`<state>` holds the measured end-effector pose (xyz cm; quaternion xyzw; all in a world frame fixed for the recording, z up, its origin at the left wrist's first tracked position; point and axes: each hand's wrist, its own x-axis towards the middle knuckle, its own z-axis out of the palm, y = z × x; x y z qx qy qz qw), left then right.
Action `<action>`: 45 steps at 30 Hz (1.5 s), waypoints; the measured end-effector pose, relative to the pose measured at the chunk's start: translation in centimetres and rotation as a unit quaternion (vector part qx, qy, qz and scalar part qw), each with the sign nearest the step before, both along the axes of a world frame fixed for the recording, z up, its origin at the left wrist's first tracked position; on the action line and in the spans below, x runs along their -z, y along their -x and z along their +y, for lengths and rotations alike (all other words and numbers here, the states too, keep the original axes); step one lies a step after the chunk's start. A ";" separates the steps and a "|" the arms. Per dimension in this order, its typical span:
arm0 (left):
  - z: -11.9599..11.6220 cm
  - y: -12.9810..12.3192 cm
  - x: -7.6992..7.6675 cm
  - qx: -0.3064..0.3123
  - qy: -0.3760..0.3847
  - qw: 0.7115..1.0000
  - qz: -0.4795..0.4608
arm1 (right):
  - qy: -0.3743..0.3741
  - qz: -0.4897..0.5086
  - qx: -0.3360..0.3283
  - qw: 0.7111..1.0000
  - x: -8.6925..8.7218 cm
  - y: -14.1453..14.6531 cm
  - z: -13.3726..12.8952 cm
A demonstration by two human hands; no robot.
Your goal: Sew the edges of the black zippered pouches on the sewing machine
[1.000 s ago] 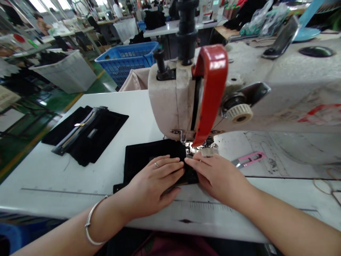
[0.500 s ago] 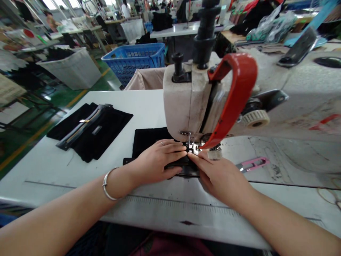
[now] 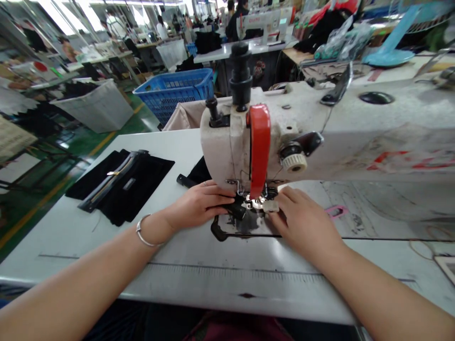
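My left hand (image 3: 199, 203) is closed on a black fabric piece (image 3: 199, 171) at the left of the sewing machine's presser foot (image 3: 256, 203). A dark strip along the piece (image 3: 237, 210) pokes out past my fingers towards the foot; the machine head hides part of the cloth. My right hand (image 3: 305, 222) rests just right of the foot with fingers bent inward. Its fingertips are partly behind a small pale block (image 3: 270, 206), and what they hold cannot be made out. Above them stands the white sewing machine (image 3: 222, 147) with a red lever guard (image 3: 260, 147).
Black pieces with a zipper (image 3: 124, 187) lie on the white table (image 3: 106, 255) at left. Pink thread snips (image 3: 337, 211) lie partly behind my right hand. A blue basket (image 3: 174, 90) stands beyond the table. A ruler scale (image 3: 227, 271) runs along the front.
The black fabric has shifted and turned at the foot, baring the metal plate in front. My hands have moved apart, the right to the foot's right side. The view has shifted too.
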<state>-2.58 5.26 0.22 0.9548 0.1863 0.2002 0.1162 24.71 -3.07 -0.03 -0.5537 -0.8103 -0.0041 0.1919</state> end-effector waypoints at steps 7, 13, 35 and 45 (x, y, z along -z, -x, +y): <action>-3.3 -2.3 0.6 -0.070 0.017 0.995 -0.063 | -0.007 -0.011 -0.070 0.997 0.0 -0.1 0.1; -5.1 -3.4 0.3 -0.107 -0.007 0.993 -0.039 | -0.041 0.074 -0.169 0.982 0.5 1.1 -0.3; -3.3 -4.0 1.1 -0.115 0.001 0.989 -0.096 | -0.077 0.050 -0.135 0.987 1.4 1.6 0.3; -2.6 -4.1 1.8 -0.137 -0.009 0.984 -0.112 | -0.070 0.063 -0.128 0.987 1.6 1.6 0.9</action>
